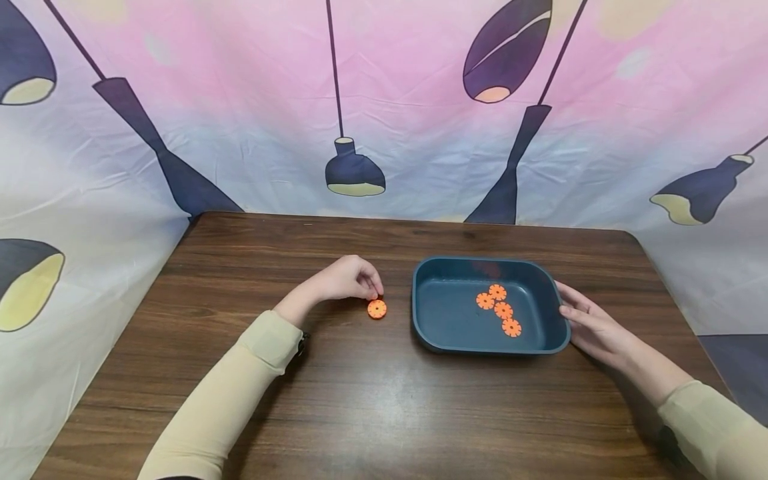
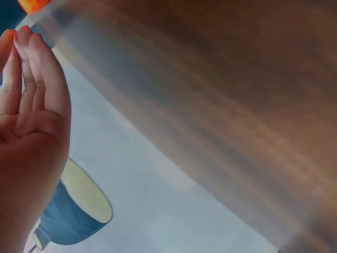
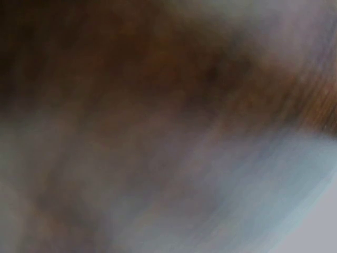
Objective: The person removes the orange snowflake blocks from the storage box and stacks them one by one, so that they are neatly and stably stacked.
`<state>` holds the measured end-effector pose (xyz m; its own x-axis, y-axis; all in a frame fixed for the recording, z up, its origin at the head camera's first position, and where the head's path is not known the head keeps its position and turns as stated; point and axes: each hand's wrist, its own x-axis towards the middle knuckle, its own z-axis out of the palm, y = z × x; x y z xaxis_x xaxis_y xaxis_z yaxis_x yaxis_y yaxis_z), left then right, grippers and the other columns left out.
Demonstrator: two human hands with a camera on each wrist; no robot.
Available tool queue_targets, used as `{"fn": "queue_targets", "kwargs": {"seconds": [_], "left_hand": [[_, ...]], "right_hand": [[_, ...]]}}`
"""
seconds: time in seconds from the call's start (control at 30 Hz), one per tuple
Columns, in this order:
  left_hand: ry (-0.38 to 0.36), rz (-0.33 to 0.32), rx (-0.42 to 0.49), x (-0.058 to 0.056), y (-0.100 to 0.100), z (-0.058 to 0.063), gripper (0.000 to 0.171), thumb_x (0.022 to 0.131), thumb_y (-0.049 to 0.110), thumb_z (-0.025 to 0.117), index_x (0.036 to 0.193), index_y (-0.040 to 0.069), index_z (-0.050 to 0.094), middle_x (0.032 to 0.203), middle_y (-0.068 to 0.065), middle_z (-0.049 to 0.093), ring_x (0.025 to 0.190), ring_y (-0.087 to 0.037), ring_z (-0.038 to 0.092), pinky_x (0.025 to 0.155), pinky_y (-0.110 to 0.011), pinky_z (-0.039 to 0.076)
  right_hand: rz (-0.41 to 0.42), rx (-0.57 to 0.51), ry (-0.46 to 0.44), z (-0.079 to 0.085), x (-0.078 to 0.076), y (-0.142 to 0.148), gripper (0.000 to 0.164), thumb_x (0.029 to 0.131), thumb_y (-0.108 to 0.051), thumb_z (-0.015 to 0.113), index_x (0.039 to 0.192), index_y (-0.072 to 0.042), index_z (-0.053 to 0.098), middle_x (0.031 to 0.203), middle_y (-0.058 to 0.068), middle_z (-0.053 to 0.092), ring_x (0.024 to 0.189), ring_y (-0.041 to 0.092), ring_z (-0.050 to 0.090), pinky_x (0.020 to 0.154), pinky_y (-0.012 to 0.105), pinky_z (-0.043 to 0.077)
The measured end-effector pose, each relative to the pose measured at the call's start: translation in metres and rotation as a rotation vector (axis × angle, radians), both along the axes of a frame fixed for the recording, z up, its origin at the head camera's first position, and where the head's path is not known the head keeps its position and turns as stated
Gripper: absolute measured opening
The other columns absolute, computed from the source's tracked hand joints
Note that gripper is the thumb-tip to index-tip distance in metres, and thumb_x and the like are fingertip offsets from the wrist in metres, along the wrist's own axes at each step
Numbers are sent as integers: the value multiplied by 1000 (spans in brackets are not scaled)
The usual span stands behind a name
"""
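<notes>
In the head view my left hand is held low over the table, thumb and fingertips brought together at the edge of an orange notched disc. A bit of orange shows right at those fingertips. The left wrist view has the same hand with its long fingers side by side and an orange piece just beyond them. My right hand holds the right end of a dark blue tub, thumb at the rim and fingers along the outer wall. Several orange discs lie flat inside the tub.
The brown wooden table has rounded far corners. Behind it hangs a pastel cloth printed with dark lamps, reaching down to the table's back edge. The right wrist view is too blurred to show the hand.
</notes>
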<state>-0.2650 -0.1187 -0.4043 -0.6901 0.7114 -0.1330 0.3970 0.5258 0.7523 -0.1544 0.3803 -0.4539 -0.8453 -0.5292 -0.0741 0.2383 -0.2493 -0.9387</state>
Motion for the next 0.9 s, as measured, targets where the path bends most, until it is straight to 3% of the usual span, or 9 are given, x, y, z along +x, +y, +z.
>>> {"fn": "queue_targets", "kwargs": {"seconds": [0.5,0.9], "left_hand": [[76,-45,65,-5,33,28,12,93,0,77,104,-2,80,97,-11,81,86,-15,77,83,-28,62],[57,-121,142,-5,79,44,14,94,-1,76,108,-3,79,106,-17,81,90,-17,77,86,-26,62]], "right_hand": [[9,-12,-5,0,0,0,52,114,-6,33,154,-34,51,146,-14,62,127,3,64,103,23,56],[7,-12,-17,1,-1,0,52,115,-6,32,153,-34,52,147,-15,62,128,3,64,104,23,56]]}}
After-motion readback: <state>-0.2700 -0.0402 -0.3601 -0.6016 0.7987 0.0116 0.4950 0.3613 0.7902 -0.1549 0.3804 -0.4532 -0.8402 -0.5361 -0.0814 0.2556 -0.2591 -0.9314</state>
